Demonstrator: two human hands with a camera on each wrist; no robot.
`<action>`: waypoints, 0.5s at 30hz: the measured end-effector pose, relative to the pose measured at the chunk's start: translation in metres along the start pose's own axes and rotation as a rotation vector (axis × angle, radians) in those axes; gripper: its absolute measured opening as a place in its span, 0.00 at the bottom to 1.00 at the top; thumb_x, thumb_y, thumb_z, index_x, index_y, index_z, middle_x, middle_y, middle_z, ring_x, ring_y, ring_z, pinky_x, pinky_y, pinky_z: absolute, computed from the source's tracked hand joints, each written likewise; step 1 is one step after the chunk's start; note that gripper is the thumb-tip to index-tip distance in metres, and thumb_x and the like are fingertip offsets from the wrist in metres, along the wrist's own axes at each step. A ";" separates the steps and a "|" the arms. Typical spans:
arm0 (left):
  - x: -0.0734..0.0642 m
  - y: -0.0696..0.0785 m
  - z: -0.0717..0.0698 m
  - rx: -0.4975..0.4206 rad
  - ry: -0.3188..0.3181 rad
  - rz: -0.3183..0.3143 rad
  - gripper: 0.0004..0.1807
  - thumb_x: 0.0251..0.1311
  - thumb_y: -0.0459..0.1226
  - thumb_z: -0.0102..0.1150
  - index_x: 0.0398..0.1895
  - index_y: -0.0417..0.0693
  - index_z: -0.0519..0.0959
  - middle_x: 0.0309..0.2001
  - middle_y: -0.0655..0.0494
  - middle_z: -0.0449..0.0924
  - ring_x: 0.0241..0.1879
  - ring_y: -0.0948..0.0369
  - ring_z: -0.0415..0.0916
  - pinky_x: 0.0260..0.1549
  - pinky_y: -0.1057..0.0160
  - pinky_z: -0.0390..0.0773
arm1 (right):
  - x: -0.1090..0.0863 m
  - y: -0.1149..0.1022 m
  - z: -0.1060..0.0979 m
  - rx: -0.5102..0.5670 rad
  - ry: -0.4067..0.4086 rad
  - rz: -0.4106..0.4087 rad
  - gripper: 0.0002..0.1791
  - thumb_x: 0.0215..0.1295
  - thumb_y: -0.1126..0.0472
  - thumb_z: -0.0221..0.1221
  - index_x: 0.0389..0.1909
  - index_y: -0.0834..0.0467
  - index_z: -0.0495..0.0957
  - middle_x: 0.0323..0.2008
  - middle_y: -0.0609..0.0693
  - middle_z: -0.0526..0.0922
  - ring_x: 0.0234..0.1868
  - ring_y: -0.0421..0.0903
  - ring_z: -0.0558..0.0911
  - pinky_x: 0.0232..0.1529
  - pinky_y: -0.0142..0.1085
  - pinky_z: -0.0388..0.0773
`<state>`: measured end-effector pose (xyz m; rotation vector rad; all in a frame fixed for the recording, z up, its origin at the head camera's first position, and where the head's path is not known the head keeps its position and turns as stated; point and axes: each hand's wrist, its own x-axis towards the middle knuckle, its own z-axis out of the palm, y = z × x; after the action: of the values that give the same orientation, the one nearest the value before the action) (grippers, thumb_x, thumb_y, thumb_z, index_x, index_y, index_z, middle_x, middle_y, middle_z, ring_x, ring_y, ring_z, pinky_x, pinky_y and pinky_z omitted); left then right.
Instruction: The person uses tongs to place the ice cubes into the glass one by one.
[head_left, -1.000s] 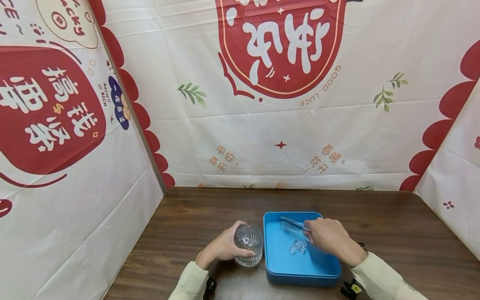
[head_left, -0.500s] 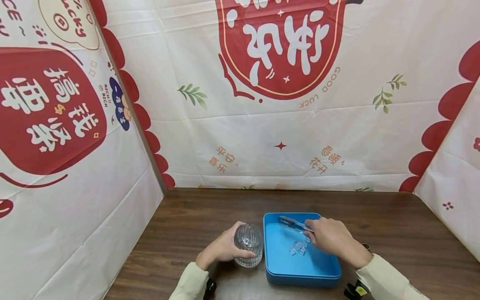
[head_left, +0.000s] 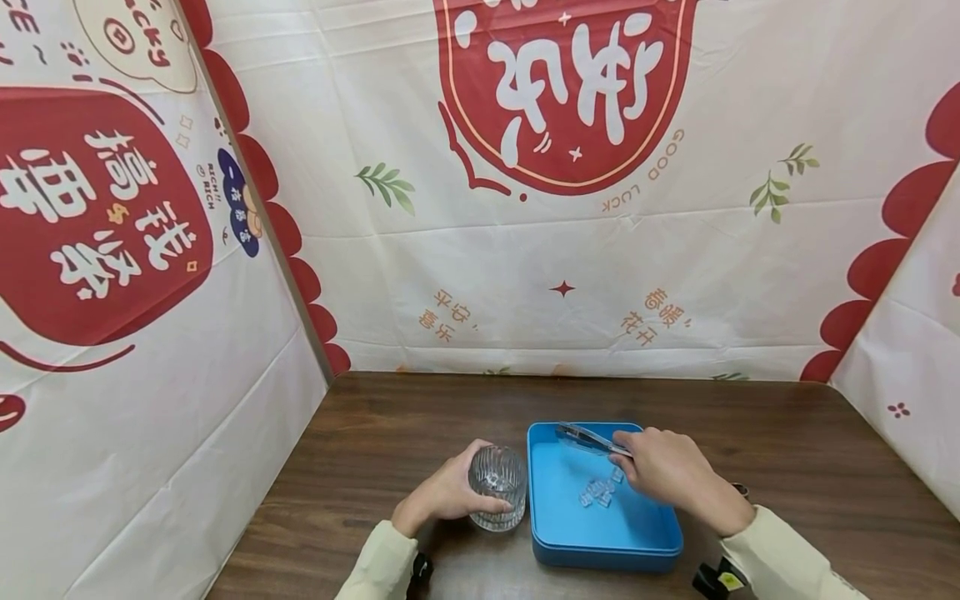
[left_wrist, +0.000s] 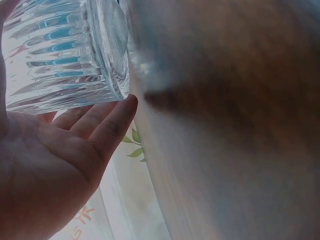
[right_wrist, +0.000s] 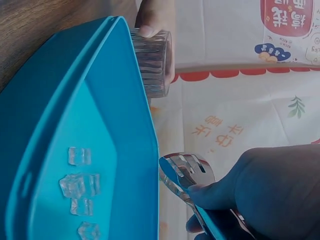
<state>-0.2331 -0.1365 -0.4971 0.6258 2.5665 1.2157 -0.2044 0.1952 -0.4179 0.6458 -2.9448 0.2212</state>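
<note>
In the head view my left hand (head_left: 450, 487) is wrapped round a clear ribbed glass (head_left: 498, 487) that stands on the table against the blue box's left side. The left wrist view has the glass (left_wrist: 65, 55) close up, its base at the fingertips. My right hand (head_left: 667, 467) grips metal tongs (head_left: 585, 437), their slotted ends pointing left over the back part of the blue box (head_left: 577, 533). Nothing shows between the tong ends in the right wrist view, where the tongs (right_wrist: 187, 172) are tilted. Several clear cubes (head_left: 597, 492) lie on the box floor, nearer the front than the tongs.
The brown wooden table (head_left: 405, 408) extends behind and to both sides of the box. White printed cloth (head_left: 480, 275) hangs along the back and sides. Dark devices are strapped at both wrists, below the pale sleeves (head_left: 780, 550).
The tongs have turned in my right hand and now show narrower from above; that hand has moved slightly right. The left hand and the glass stay in place.
</note>
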 end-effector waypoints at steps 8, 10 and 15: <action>0.000 0.000 -0.001 0.020 0.005 0.000 0.44 0.45 0.53 0.77 0.64 0.57 0.65 0.50 0.56 0.76 0.45 0.61 0.75 0.43 0.57 0.78 | -0.002 -0.002 -0.006 -0.009 0.052 -0.026 0.13 0.65 0.53 0.64 0.44 0.56 0.82 0.19 0.44 0.76 0.17 0.37 0.69 0.15 0.32 0.63; 0.000 0.000 0.000 0.022 0.005 -0.001 0.44 0.45 0.53 0.77 0.64 0.57 0.65 0.50 0.56 0.76 0.45 0.61 0.76 0.43 0.57 0.78 | -0.002 -0.003 -0.007 -0.008 0.059 -0.025 0.14 0.65 0.53 0.64 0.45 0.57 0.83 0.19 0.44 0.76 0.17 0.36 0.70 0.15 0.32 0.63; 0.001 -0.001 0.000 0.024 0.007 -0.002 0.44 0.45 0.54 0.77 0.64 0.58 0.65 0.50 0.56 0.77 0.45 0.62 0.76 0.44 0.58 0.78 | -0.003 -0.005 -0.011 0.001 0.063 -0.024 0.15 0.65 0.52 0.63 0.47 0.57 0.83 0.22 0.45 0.80 0.19 0.37 0.72 0.15 0.31 0.64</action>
<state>-0.2337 -0.1367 -0.4980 0.6245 2.5903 1.1903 -0.1991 0.1935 -0.4069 0.6616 -2.8756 0.2363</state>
